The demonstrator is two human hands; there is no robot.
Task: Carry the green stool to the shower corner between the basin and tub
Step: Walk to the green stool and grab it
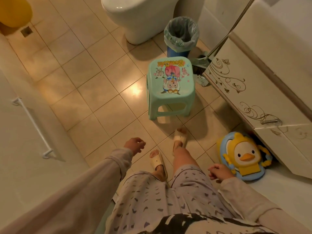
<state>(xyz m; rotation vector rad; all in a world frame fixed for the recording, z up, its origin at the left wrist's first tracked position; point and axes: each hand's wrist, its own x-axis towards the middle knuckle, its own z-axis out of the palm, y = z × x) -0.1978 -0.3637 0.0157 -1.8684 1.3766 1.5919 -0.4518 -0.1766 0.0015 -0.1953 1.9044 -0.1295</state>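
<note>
The green stool (170,86) stands upright on the tiled floor in the middle of the view, a cartoon picture on its seat. It is just in front of my feet, next to the white vanity cabinet (253,85). My left hand (135,146) hangs low at the left with fingers loosely curled and nothing in it. My right hand (218,173) hangs at the right, also empty, fingers apart. Both hands are well short of the stool and touch nothing.
A lined blue waste bin (181,37) and a toilet (140,16) stand beyond the stool. A brush and dustpan (201,65) lean by the cabinet. A yellow duck toy seat (243,156) lies at the right. A white wall with a rail (32,125) runs along the left.
</note>
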